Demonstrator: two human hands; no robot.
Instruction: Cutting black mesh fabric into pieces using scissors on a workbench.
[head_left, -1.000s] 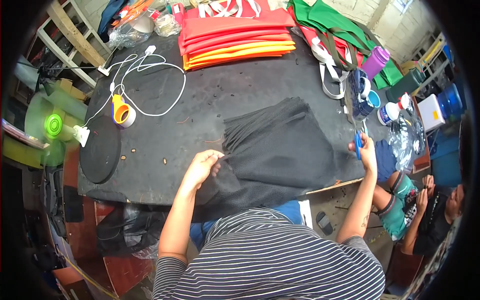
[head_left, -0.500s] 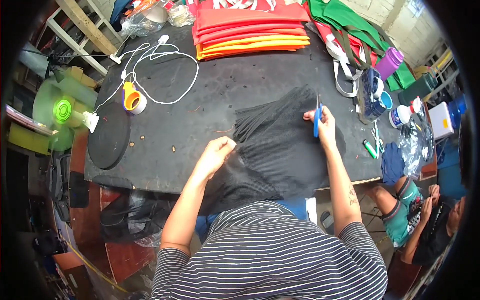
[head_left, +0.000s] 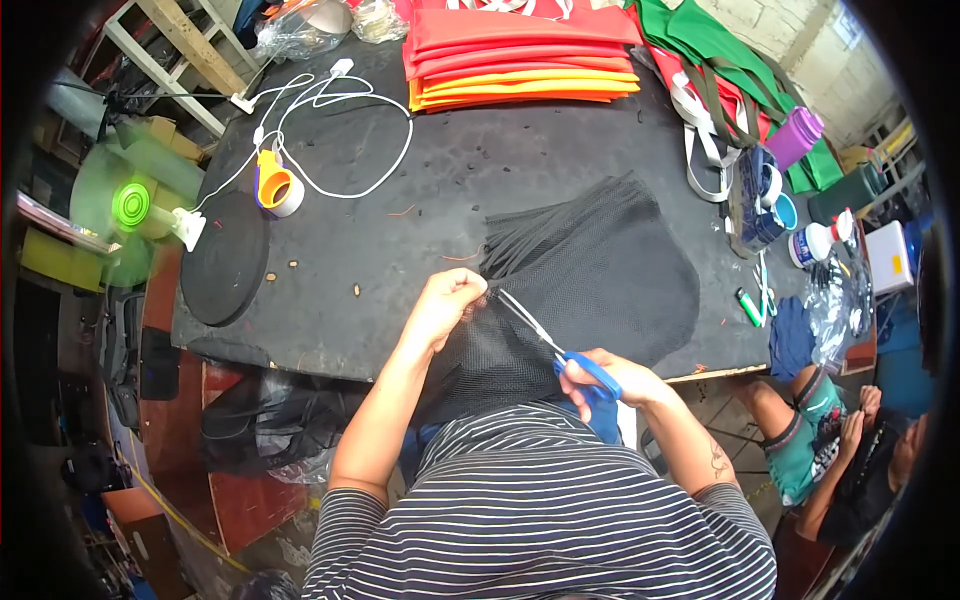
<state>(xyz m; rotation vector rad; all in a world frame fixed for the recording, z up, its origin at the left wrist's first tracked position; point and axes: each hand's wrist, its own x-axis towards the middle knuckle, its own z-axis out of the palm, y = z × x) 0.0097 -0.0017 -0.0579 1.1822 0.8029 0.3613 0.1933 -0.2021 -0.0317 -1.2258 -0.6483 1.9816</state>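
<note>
Black mesh fabric (head_left: 610, 265) lies in layers over the table's front edge and down toward my lap. Its upper left part is bunched into narrow folds. My left hand (head_left: 445, 305) pinches the mesh at its left edge. My right hand (head_left: 605, 380) grips blue-handled scissors (head_left: 545, 338) by the loops, over the front part of the fabric. The blades point up and left, with their tips close to my left fingertips. Whether the blades have mesh between them is too small to tell.
A stack of red and orange fabric bags (head_left: 520, 60) stands at the back. White cable (head_left: 405, 150), a tape dispenser (head_left: 277, 190) and a round black disc (head_left: 225, 265) lie left. Bottles (head_left: 795, 138) and a green lighter (head_left: 749, 307) are right. A person (head_left: 850, 430) sits at lower right.
My right hand has brought the scissors down and left, from pointing upward over the fabric's right side to the spot beside my left fingers. The left hand keeps its pinch.
</note>
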